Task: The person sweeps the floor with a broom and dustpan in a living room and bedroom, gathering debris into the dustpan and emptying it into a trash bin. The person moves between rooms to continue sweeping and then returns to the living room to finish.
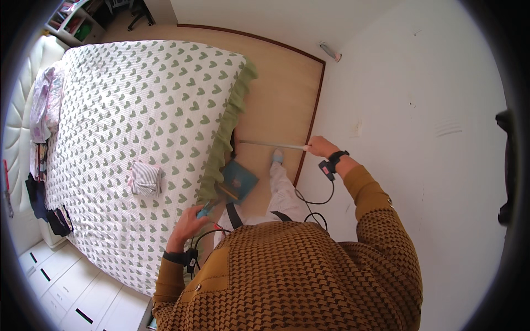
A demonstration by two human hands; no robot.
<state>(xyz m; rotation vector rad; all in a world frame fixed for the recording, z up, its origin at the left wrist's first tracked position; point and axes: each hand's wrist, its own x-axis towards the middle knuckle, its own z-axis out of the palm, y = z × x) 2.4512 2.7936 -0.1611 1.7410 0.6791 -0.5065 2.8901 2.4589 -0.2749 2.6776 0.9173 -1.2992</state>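
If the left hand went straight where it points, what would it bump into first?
Probably the green ruffled fabric trim of the white heart-patterned bedcover, though the bare left hand might pass above it.

The far end of the pale pole (270, 144) in the right hand (323, 147) is blurring out at the bed's green ruffle (222, 138), possibly passing beneath it. The left hand (189, 224) is covering part of a blue handle (203, 212), whose far end is smearing into shadow. The top edge is cropping a dark chair (142, 11); the right rim is swallowing a black object (503, 118).
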